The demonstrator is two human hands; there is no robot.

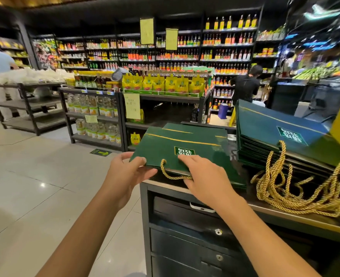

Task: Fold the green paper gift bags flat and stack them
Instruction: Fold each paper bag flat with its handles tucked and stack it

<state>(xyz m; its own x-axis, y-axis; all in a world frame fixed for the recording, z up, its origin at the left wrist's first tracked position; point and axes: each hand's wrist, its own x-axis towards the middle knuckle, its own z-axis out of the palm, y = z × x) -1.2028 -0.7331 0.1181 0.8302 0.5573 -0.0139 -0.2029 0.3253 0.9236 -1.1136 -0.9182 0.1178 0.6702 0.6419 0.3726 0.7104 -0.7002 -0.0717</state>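
While left grip [125,172] and right grip [205,176] pinch green bag [165,148] at counter [275,211] edge | stack [275,124] beside | shop shelves [185,54] behind

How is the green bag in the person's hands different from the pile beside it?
The held bag is one bag, gripped by the left hand and right hand; the pile is many, untouched. The held bag lies nearly level; the pile tilts up. The held bag's cord makes one loop; the pile's cords spill tangled. Both are dark green with a gold line.
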